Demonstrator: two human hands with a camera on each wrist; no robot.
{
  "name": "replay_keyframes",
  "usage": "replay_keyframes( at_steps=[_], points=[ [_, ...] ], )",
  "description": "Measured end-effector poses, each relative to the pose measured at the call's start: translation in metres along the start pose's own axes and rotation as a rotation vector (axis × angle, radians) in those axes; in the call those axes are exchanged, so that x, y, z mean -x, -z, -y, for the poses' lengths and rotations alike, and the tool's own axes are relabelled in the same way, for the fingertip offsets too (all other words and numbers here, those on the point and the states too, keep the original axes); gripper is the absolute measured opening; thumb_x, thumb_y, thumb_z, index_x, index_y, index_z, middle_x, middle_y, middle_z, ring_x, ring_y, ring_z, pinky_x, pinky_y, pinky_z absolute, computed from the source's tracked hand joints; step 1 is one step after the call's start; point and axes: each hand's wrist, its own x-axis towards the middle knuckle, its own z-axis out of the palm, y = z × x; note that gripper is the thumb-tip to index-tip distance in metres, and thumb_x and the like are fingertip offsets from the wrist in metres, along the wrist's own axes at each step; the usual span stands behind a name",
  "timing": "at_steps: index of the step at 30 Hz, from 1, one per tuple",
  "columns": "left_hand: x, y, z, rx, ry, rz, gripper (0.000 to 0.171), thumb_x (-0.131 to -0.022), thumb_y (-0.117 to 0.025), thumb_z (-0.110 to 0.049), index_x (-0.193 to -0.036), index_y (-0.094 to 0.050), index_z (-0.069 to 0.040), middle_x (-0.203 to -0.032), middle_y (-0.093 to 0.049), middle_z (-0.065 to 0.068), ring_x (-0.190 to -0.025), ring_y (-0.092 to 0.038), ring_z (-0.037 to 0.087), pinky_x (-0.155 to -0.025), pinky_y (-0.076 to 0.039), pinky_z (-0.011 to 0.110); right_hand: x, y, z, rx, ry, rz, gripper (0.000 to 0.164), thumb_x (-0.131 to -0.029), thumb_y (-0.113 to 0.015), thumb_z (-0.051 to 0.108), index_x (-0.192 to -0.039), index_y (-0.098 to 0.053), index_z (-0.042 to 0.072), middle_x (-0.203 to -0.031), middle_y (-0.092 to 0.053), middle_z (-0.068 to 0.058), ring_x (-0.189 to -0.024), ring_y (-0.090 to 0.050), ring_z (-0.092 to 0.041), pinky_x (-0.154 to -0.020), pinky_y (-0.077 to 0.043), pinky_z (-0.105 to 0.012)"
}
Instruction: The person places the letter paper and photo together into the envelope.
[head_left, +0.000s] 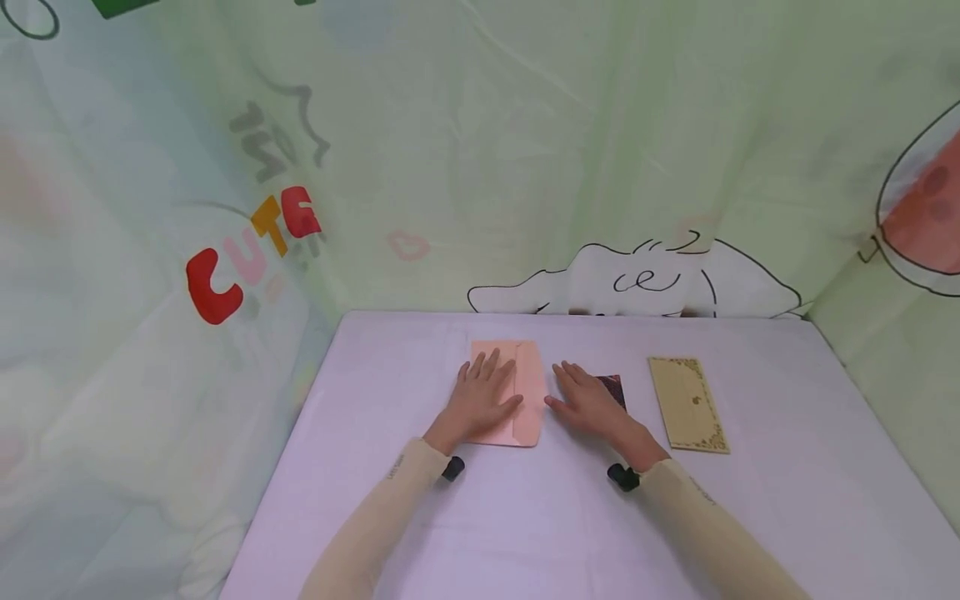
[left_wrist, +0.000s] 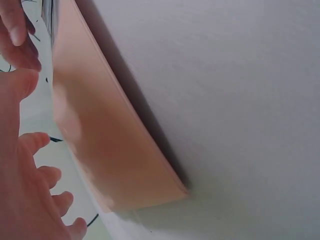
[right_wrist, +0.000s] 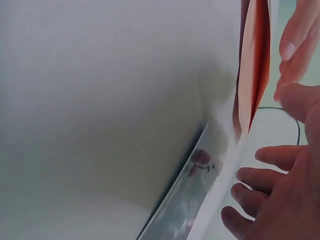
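Observation:
A pink paper envelope lies on the table with its flap side toward the right. Over its left part my left hand is spread with the fingers extended; the left wrist view shows the hand raised above the envelope. My right hand hovers palm down just right of the envelope, fingers extended and holding nothing. Partly hidden beneath it is a dark, flat, card-like piece. In the right wrist view this piece looks glossy, and the envelope's flap stands slightly lifted.
To the right lies a tan rectangular card or board with ornate brown corner patterns. A pale lilac cloth covers the table. Printed curtains hang behind and at both sides.

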Motion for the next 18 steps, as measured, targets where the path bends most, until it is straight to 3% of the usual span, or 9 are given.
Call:
replay_keyframes(
  at_steps=[6, 11, 18],
  points=[
    [-0.002, -0.006, -0.003, 0.025, -0.011, -0.003, 0.070, -0.101, -0.040, -0.058, -0.160, -0.025, -0.024, -0.170, -0.015, 0.011, -0.156, -0.016, 0.036, -0.122, -0.020, 0.057, -0.006, -0.009, 0.011, 0.011, 0.103, 0.049, 0.061, -0.101, -0.059, 0.026, -0.147, -0.041, -0.009, -0.156, -0.035, -0.032, -0.146, -0.031, -0.050, -0.116, -0.028, -0.063],
    [-0.003, -0.009, -0.005, 0.038, -0.013, 0.037, 0.071, -0.101, -0.041, -0.058, -0.161, -0.023, -0.023, -0.170, -0.013, 0.012, -0.156, -0.015, 0.037, -0.122, -0.020, 0.057, -0.007, -0.012, 0.015, 0.043, 0.095, 0.093, 0.060, -0.100, -0.061, 0.029, -0.146, -0.045, -0.006, -0.157, -0.035, -0.030, -0.148, -0.030, -0.048, -0.116, -0.026, -0.065],
    [-0.004, -0.008, -0.007, -0.021, -0.001, 0.063, 0.066, -0.103, -0.041, -0.051, -0.161, -0.022, -0.026, -0.170, -0.014, 0.011, -0.155, -0.018, 0.036, -0.122, -0.023, 0.053, -0.007, -0.012, 0.018, 0.076, 0.083, 0.104, 0.062, -0.099, -0.064, 0.030, -0.146, -0.045, -0.005, -0.157, -0.036, -0.029, -0.147, -0.031, -0.047, -0.117, -0.026, -0.064]
  ],
)
